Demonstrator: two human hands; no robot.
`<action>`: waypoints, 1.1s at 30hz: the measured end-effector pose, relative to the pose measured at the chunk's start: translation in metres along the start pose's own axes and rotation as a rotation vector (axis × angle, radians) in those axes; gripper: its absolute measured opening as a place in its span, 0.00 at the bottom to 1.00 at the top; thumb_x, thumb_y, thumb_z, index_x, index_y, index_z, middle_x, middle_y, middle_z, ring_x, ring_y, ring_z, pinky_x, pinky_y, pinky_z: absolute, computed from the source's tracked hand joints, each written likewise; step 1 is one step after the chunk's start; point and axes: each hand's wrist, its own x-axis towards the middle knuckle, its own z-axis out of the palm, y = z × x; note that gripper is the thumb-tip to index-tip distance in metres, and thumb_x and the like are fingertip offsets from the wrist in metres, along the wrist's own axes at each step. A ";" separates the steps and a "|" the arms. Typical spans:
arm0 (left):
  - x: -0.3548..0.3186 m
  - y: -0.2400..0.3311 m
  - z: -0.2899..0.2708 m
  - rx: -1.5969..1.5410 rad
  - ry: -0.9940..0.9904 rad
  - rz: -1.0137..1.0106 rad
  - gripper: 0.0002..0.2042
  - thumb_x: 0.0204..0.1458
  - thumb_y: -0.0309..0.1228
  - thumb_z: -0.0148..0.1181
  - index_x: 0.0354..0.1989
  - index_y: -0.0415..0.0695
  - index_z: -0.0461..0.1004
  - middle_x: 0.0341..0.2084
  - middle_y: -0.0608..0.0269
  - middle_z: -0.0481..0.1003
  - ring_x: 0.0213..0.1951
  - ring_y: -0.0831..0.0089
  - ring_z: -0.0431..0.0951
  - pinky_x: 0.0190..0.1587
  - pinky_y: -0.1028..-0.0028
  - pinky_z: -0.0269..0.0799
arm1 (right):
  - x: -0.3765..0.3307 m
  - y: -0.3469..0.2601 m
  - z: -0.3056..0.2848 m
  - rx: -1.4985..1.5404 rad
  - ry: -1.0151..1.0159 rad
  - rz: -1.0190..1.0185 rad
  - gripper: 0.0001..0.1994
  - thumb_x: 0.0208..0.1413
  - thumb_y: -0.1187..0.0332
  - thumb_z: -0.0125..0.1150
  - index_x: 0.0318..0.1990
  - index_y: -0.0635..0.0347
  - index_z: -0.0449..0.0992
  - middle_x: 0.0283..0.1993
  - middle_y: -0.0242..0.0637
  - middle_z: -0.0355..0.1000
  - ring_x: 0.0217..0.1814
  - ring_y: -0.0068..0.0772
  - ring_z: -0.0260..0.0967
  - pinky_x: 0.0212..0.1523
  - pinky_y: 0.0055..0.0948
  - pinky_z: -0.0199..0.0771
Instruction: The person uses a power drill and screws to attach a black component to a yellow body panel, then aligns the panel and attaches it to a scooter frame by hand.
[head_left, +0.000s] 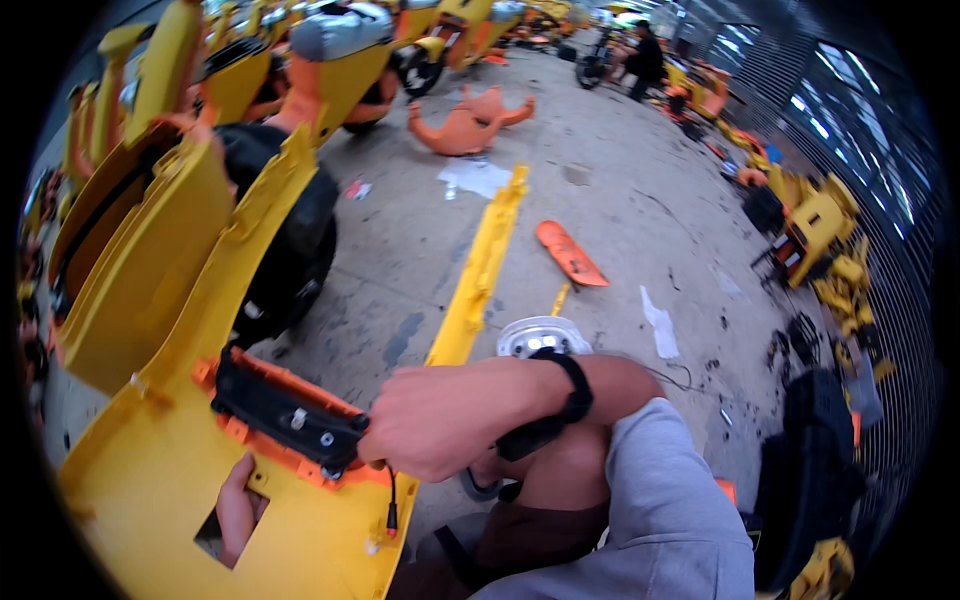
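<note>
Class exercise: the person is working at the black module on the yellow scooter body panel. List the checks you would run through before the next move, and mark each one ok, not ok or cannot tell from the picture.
1. Right hand is on the black module: ok; it grips the module's right end.
2. Left hand steadies the yellow panel: ok; it shows through the rectangular cutout from behind.
3. Module seated in its orange bracket: cannot tell.
4. Screws on the module are tight: cannot tell.
5. Dangling cable is free: ok; it hangs loose below the right hand.
6. Floor nearby is tidy: not ok; the orange part and scraps lie about.
</note>
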 end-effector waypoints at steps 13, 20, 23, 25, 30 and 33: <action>-0.006 -0.005 -0.016 -0.081 -0.086 -0.056 0.20 0.67 0.34 0.42 0.64 0.39 0.64 0.59 0.49 0.73 0.58 0.56 0.76 0.63 0.57 0.71 | -0.002 0.018 0.005 -0.142 0.023 0.248 0.14 0.45 0.73 0.57 0.40 0.64 0.79 0.26 0.49 0.76 0.33 0.55 0.76 0.33 0.46 0.73; -0.026 0.002 0.007 0.010 0.048 -0.003 0.17 0.67 0.31 0.42 0.60 0.37 0.65 0.53 0.48 0.75 0.51 0.59 0.80 0.55 0.60 0.79 | 0.012 0.035 0.008 0.017 -0.061 0.218 0.18 0.53 0.73 0.51 0.51 0.63 0.79 0.33 0.51 0.78 0.37 0.57 0.76 0.41 0.46 0.75; -0.024 0.005 0.009 0.068 0.071 -0.025 0.17 0.67 0.30 0.42 0.60 0.37 0.65 0.53 0.48 0.75 0.51 0.58 0.80 0.55 0.60 0.79 | 0.010 0.055 0.015 0.069 0.032 0.172 0.18 0.58 0.71 0.49 0.53 0.62 0.78 0.36 0.50 0.79 0.38 0.57 0.76 0.43 0.46 0.75; -0.017 0.006 -0.007 0.147 0.046 -0.019 0.17 0.67 0.30 0.42 0.61 0.37 0.64 0.54 0.48 0.75 0.52 0.58 0.80 0.56 0.59 0.78 | 0.012 0.057 0.014 0.027 0.059 0.210 0.17 0.61 0.70 0.49 0.53 0.62 0.78 0.38 0.51 0.79 0.41 0.56 0.76 0.44 0.46 0.75; -0.022 0.002 -0.001 -0.037 0.088 0.023 0.18 0.67 0.30 0.43 0.61 0.37 0.65 0.55 0.47 0.74 0.53 0.58 0.80 0.56 0.60 0.78 | 0.020 0.041 0.012 -0.050 -0.024 0.252 0.11 0.63 0.69 0.51 0.48 0.62 0.75 0.38 0.50 0.78 0.44 0.53 0.76 0.43 0.46 0.73; -0.013 -0.003 -0.009 -0.062 0.084 -0.043 0.11 0.65 0.29 0.47 0.52 0.40 0.69 0.44 0.52 0.78 0.40 0.62 0.84 0.43 0.65 0.83 | 0.010 0.034 0.014 0.199 -0.033 0.227 0.08 0.64 0.67 0.53 0.45 0.60 0.74 0.36 0.46 0.78 0.41 0.52 0.76 0.40 0.44 0.73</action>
